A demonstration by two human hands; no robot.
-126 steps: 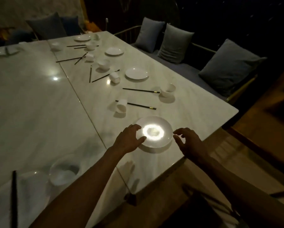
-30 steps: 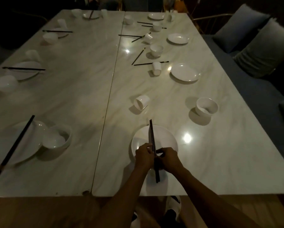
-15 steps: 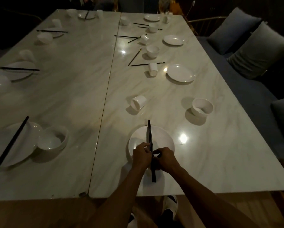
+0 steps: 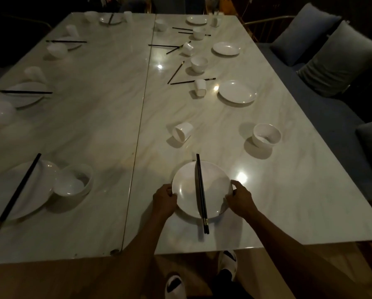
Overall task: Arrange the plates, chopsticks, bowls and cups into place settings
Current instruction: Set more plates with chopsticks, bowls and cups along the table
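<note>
Left hand (image 4: 164, 200) and right hand (image 4: 241, 199) grip opposite rims of the plate (image 4: 185, 190), fingers curled; chopsticks (image 4: 201, 190) lie across it. No writing readable.

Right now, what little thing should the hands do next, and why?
Probably let go of the plate and stand up the tipped cup. Both hands, left hand and right hand, hold its rim, the chopsticks already lie across it, and the cup lies sideways.

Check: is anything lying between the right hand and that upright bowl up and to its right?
Nothing visible. From the right hand, gripping the plate rim, bare tabletop runs to the bowl; the tipped cup lies off left.
</note>
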